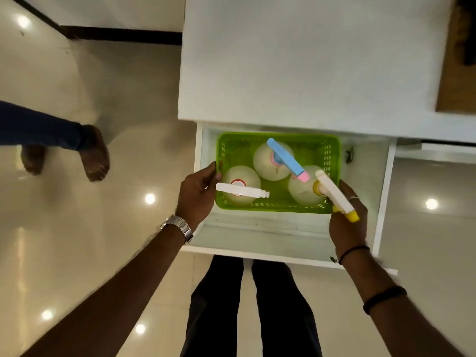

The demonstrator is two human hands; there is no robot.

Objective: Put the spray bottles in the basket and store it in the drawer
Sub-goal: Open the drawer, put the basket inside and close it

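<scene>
A green plastic basket (304, 143) sits inside the open white drawer (260, 235). Three white spray bottles stand upright in it: one with a white and red head (242, 190) at the left, one with a blue and pink head (286, 158) in the middle, one with a white and yellow head (334, 194) at the right. My left hand (197, 195) grips the basket's left rim. My right hand (347, 225) holds the right rim, partly under the yellow-tipped sprayer.
The drawer is pulled out from a white cabinet whose top (309, 60) spreads above it. A brown board (457, 60) lies at its right edge. Another person's bare feet (94, 155) stand on the glossy floor at the left. My own legs (247, 305) are below the drawer front.
</scene>
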